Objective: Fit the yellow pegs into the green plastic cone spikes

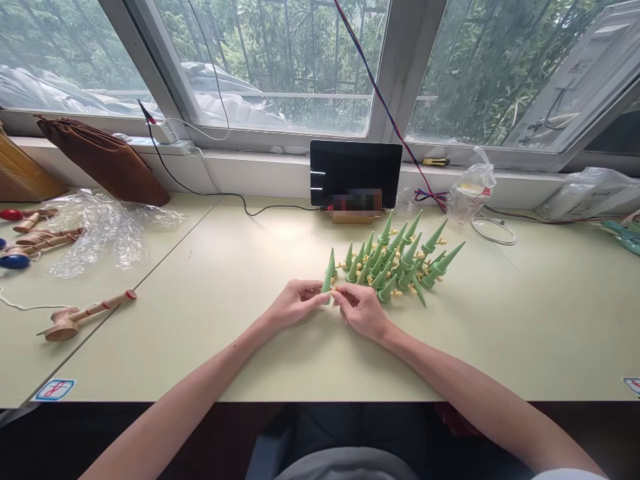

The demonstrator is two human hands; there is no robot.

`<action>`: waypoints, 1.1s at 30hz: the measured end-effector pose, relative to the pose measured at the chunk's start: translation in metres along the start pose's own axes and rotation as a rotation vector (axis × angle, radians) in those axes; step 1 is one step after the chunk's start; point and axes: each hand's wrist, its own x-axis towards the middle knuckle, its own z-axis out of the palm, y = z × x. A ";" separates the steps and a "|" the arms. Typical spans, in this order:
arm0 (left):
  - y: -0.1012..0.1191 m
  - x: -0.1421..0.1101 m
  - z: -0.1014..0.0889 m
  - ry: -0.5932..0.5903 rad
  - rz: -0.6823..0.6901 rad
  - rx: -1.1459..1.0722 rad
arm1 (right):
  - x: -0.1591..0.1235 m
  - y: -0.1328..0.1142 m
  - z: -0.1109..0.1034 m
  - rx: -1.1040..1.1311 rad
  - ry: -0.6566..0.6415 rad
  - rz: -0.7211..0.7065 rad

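My left hand (296,304) is closed on a slim green cone (329,275), which points up and leans slightly. Against the cone's side, the fingertips of my right hand (365,311) are pinched round a small pale-yellow piece (335,289), mostly hidden by the fingers. Just beyond my right hand stands a dense group of similar green cones (409,257) with small yellow pegs sticking out near their bases. Most of them are upright, a few tilted.
A dark tablet (356,172) leans on a stand by the window. Wooden kendamas (63,325) and crumpled clear plastic (125,230) lie on the left. A brown pouch (107,160) rests at the back left. Behind the cones are a bagged cup (470,195) and a coiled white cable (494,230).
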 end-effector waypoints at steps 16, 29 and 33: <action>0.003 0.000 -0.006 0.146 0.026 0.107 | 0.000 0.009 0.003 -0.116 -0.096 -0.109; -0.003 -0.002 -0.002 0.252 -0.129 0.160 | 0.003 0.014 0.002 -0.182 0.015 -0.059; -0.005 -0.001 -0.001 0.227 -0.110 0.275 | 0.003 0.018 0.002 -0.236 0.061 -0.112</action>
